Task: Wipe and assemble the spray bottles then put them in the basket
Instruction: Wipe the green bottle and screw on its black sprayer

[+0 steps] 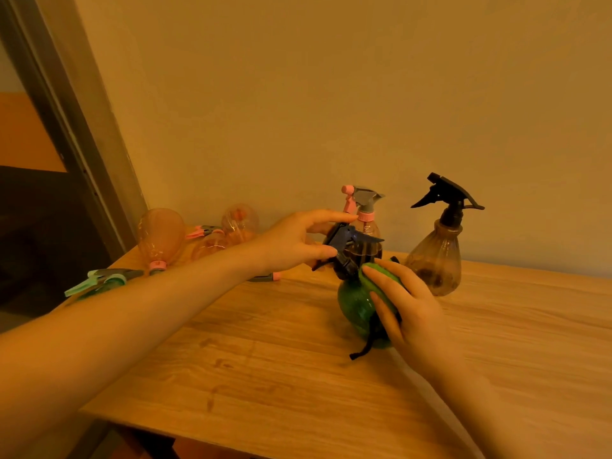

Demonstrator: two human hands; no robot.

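Note:
A green spray bottle (356, 309) stands on the wooden table (265, 359) with a dark blue trigger head (347, 241) on its neck. My left hand (294, 241) pinches that trigger head between thumb and fingers. Against the bottle's right side my right hand (407, 306) presses a green cloth (381, 276) with straight fingers. A dark cord (364, 349) hangs at the bottle's base. Behind stand an assembled pink-and-grey bottle (366, 210) and a brown bottle with a black head (440, 246). No basket is in view.
At the back left lie clear pinkish bottle bodies (160, 240) (240, 221) and loose trigger heads: pink (202, 230), mint-green (99, 279), and one partly hidden under my left wrist (265, 277). A grey door frame (76, 144) borders the table's left. Faint smudges mark the table front.

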